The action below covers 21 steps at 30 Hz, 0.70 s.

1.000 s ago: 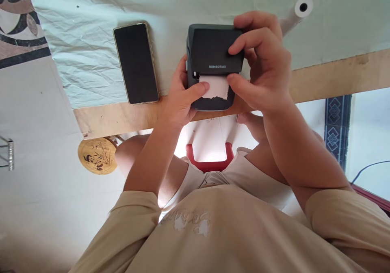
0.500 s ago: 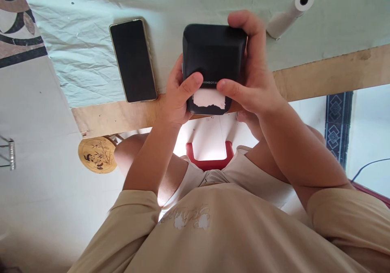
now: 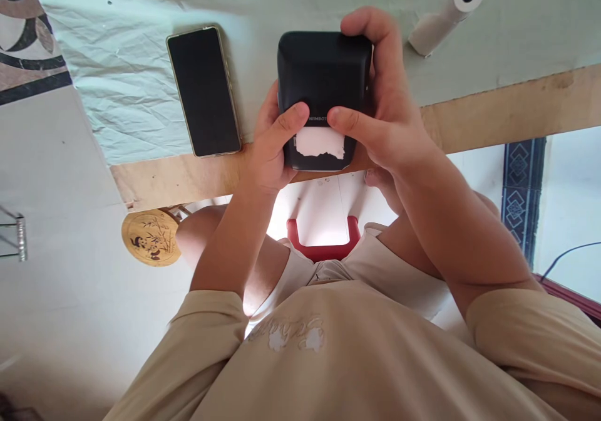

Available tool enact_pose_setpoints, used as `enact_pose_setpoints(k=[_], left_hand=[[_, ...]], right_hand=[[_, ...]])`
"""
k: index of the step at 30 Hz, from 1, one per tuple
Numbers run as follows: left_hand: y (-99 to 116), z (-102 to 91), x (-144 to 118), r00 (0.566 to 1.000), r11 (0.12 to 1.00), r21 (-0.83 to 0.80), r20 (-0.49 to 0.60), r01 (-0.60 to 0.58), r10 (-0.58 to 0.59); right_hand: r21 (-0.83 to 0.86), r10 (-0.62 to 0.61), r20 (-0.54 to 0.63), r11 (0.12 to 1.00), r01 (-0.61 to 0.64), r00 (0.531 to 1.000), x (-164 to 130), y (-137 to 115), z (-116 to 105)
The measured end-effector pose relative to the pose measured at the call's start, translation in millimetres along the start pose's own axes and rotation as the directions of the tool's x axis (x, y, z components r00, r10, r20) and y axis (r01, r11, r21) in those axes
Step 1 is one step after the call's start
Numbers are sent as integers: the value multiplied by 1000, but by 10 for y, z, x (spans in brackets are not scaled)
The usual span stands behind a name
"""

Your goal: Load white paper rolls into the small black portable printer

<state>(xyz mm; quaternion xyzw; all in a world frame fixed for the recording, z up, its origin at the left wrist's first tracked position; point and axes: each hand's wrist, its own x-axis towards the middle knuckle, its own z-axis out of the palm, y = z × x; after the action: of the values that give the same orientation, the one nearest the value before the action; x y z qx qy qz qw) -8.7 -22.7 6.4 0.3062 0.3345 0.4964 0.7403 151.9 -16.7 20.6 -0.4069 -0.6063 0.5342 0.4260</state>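
Between both hands is a black label printer (image 3: 323,76) with NIIMBOT lettering, held over the table's near edge. A torn-edged white paper piece (image 3: 320,143) shows on its lower face. My left hand (image 3: 275,142) is closed around the printer's left side, thumb on the front beside the lettering. On the right side, my right hand (image 3: 392,108) grips it, thumb on the front and index finger over the top corner. The other fingers are mostly hidden behind the printer.
A dark-screened phone (image 3: 205,92) lies left on the pale green tablecloth (image 3: 136,64). To the right rests a white paper roll (image 3: 444,23). The bare wooden table edge (image 3: 507,101) runs in front of me. A round wooden stool (image 3: 150,237) stands at lower left.
Both hands have shifted the printer slightly up and to the left, with a small tilt change. The grip is the same; phone and roll stay in place.
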Motion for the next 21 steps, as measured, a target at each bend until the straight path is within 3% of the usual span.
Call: enact_pose_setpoints(k=[7, 11, 16, 21], left_hand=[[-7, 52, -12, 997, 1000, -3, -73, 25, -25], [-9, 103, 22, 984, 999, -2, -174, 35, -35], [-22, 60, 53, 996, 996, -81, -88, 26, -33], [-1, 74, 32, 998, 998, -49, -41, 44, -46]], right_hand=[[-80, -8, 24, 997, 10, 1000, 23, 33, -14], [-273, 11, -25, 962, -17, 1000, -1, -11, -22], [-543, -185, -91, 833, 107, 979, -32, -101, -31], [-495, -268, 19, 835, 242, 963, -6, -54, -42]])
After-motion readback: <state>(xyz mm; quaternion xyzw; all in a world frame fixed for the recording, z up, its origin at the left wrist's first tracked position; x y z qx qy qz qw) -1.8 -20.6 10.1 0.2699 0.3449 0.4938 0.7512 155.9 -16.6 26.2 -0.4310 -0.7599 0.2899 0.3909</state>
